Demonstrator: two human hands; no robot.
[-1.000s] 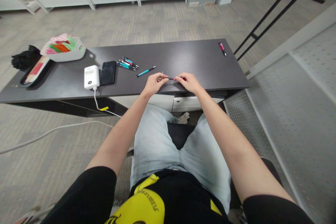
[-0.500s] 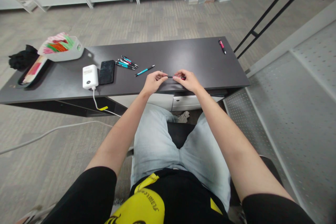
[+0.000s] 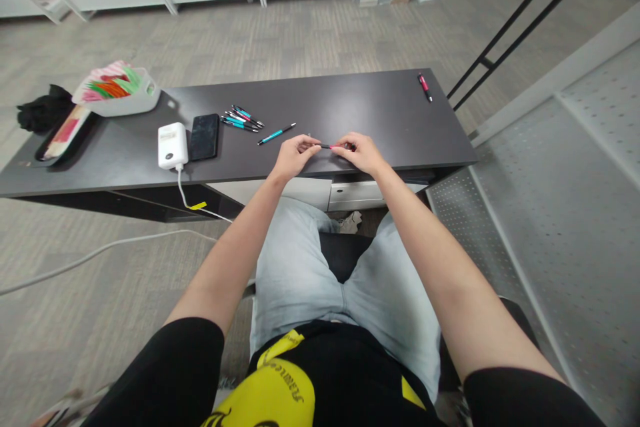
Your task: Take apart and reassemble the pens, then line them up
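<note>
Near the front edge of the dark desk, both hands pinch one pink-and-black pen (image 3: 326,146), held level between them. My left hand (image 3: 297,155) is closed on its black end. The pink end sits in the fingers of my right hand (image 3: 362,152), which hide most of it. A single blue pen (image 3: 277,134) lies just beyond my left hand. Several blue and pink pens (image 3: 242,119) lie in a loose pile further left. Another pink pen (image 3: 425,87) rests alone by the far right corner.
Left of the pens are a black phone (image 3: 204,137) and a white power bank (image 3: 173,146) with its cable hanging over the front edge. A white basket (image 3: 135,103), a black tray (image 3: 65,147) and a black bundle (image 3: 44,110) occupy the left end of the desk (image 3: 350,100).
Slightly more of the pen shows between my fingertips, including a bit of pink. Both hands stay in nearly the same place, and the other things have not moved.
</note>
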